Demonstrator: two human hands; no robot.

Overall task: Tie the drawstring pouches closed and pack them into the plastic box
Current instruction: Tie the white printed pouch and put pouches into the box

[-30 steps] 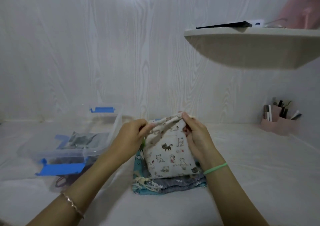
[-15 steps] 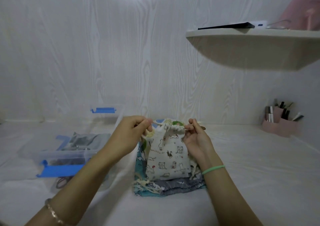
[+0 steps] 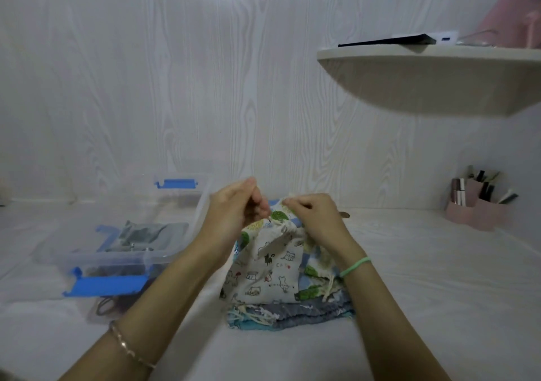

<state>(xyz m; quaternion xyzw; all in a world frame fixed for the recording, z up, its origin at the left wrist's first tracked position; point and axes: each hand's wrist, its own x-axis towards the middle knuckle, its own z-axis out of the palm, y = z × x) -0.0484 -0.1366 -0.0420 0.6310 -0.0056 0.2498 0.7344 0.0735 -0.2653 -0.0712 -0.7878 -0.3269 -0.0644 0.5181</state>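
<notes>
I judge the job to be near its middle, with the tying of one pouch under way. The cat-print pouch (image 3: 269, 269) stands at the centre of the frame on top of the pile, its neck already gathered. My left hand (image 3: 234, 208) and right hand (image 3: 316, 219) sit close together just above it, both with fingers curled in and pinching at that neck. The cord must be there, though I cannot pick it out. Whether a knot is made yet I cannot tell. Left of centre sits the one plastic box (image 3: 123, 256), open, with two blue latches (image 3: 175, 183) showing. Grey fabric (image 3: 146, 234) lies inside it, so at least one pouch seems packed, but I cannot count them through the wall. Under the pouch I hold I count at least three more: a tree-print one (image 3: 310, 290), a grey-blue one (image 3: 301, 312) and a teal one (image 3: 254, 323) at the bottom. These still look flat and untied, so most of the tying and packing is left.
</notes>
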